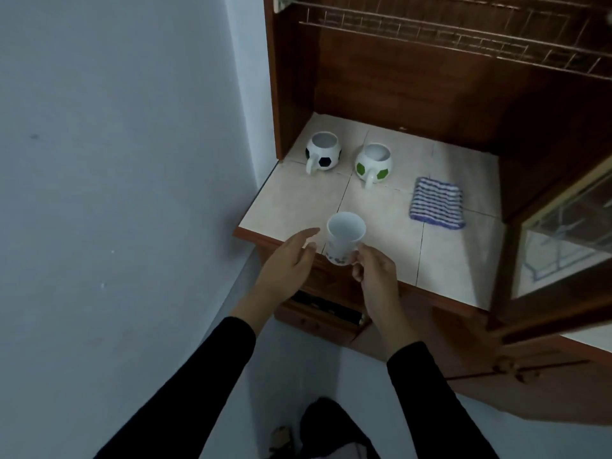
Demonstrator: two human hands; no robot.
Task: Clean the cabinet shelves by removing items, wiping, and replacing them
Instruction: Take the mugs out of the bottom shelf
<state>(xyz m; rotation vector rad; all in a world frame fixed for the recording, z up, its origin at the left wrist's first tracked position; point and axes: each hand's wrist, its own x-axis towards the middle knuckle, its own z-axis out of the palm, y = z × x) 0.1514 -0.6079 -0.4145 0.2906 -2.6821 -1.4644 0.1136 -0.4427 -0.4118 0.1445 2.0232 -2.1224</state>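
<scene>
The right hand (376,273) holds a white cup (344,238) upright, mouth up, fingers (357,271) clamped on its right side, over the tiled bench's (457,260) front edge. The left hand (286,263) hovers just beside it, fingers apart. Two football mugs (323,154) and a striped cloth (437,203) sit behind.

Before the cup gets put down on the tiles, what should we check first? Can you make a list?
1. Right hand grips the cup: ok.
2. Left hand is open beside the cup, not touching: ok.
3. Bare tile shelf lies ahead of the cup: ok.
4. Black ball mug and green ball mug stand farther back, out of the way: ok.
5. Striped cloth lies to the right, clear: ok.
6. Shelf wiped clean: cannot tell.
</scene>
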